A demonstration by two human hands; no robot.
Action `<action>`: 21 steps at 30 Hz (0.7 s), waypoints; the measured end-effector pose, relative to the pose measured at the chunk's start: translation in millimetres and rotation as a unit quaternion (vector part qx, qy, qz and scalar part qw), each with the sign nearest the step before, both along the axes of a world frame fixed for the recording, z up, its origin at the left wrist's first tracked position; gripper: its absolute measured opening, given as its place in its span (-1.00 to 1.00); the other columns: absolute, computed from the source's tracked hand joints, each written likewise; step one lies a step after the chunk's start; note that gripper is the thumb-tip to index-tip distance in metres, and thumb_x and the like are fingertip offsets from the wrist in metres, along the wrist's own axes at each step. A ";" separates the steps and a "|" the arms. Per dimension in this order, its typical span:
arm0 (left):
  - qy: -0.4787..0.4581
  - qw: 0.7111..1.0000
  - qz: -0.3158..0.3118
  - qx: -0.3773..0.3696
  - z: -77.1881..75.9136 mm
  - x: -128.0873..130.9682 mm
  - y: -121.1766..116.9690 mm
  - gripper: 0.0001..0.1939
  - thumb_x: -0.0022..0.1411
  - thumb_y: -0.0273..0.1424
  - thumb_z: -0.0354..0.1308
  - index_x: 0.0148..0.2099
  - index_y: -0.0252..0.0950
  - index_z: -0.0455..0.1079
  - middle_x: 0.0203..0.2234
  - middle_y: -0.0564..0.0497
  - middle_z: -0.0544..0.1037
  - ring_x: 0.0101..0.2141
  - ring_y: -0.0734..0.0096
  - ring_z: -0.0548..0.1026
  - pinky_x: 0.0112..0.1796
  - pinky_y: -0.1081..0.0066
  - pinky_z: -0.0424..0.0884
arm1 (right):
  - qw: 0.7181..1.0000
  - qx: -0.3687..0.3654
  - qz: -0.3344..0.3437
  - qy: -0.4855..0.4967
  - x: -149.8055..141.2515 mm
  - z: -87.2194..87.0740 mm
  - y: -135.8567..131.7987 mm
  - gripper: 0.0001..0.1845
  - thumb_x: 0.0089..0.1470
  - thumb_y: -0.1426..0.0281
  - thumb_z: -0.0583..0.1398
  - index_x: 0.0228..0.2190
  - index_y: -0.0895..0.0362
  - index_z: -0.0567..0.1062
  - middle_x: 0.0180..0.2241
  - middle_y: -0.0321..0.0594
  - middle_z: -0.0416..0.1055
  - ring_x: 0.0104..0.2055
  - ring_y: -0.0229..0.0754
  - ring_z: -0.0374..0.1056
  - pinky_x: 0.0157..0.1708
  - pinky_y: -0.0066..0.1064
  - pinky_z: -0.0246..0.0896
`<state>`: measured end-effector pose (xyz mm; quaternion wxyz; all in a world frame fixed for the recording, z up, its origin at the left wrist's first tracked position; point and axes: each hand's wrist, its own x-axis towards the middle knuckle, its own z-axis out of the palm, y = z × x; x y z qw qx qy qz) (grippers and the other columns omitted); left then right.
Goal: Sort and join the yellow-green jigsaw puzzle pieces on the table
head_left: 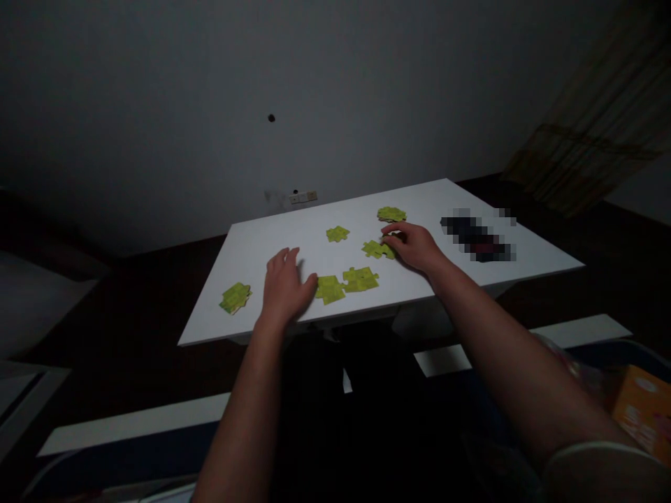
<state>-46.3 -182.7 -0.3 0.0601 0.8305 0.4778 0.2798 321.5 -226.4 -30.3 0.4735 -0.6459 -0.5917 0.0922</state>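
Observation:
My left hand (284,288) lies on the white table with its fingers apart. Its thumb rests at the edge of a green puzzle piece (330,289), which adjoins other green pieces (361,279) on its right. Farther right, my right hand (414,246) has thumb and fingertips closed on a green puzzle piece (391,249), partly hidden by the fingers. Another loose puzzle piece (372,249) lies just left of those fingertips. A stack of green pieces (392,214) sits behind my right hand.
More green pieces (337,234) lie near the middle of the white table (251,244). A small pile of pieces (235,298) is at its left end. A blurred-out dark object (477,239) lies on the right. An orange box (644,409) stands at the lower right, near my forearm.

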 end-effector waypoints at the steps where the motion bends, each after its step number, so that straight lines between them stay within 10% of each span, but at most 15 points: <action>1: 0.002 1.000 0.014 -0.016 -3.7 -11.8 9.3 -0.20 0.28 -0.20 0.41 0.48 -0.31 0.32 0.46 -0.41 0.33 0.49 -0.41 0.24 0.46 -0.31 0.24 | 1.000 0.003 0.014 -0.007 -0.9 -1.1 1.2 -0.75 0.27 0.26 0.36 -0.06 0.03 0.75 -0.08 -0.07 0.73 -0.05 0.13 0.63 0.13 0.08 0.52; 9: -0.061 0.998 -0.013 -0.032 -27.8 -40.5 24.1 -0.40 0.43 -0.26 0.25 0.44 -0.28 0.36 0.29 -0.35 0.53 0.33 -0.23 0.45 0.40 -0.28 0.35 | 0.981 -0.022 0.135 -0.135 -7.6 -4.4 5.7 -0.77 0.28 0.23 0.36 -0.07 -0.11 0.79 0.03 -0.13 0.73 0.14 0.19 0.60 0.27 0.15 0.43; 21: -0.197 0.980 0.023 -0.023 -27.0 -49.0 25.5 -0.59 0.54 -0.28 0.14 0.35 -0.19 0.44 0.27 -0.26 0.52 0.31 -0.03 0.50 0.40 -0.13 0.39 | 0.977 -0.042 0.068 -0.196 0.0 -6.7 7.5 -0.70 0.36 0.26 0.23 -0.13 0.06 0.77 -0.09 0.01 0.71 -0.01 0.18 0.57 0.11 0.05 0.44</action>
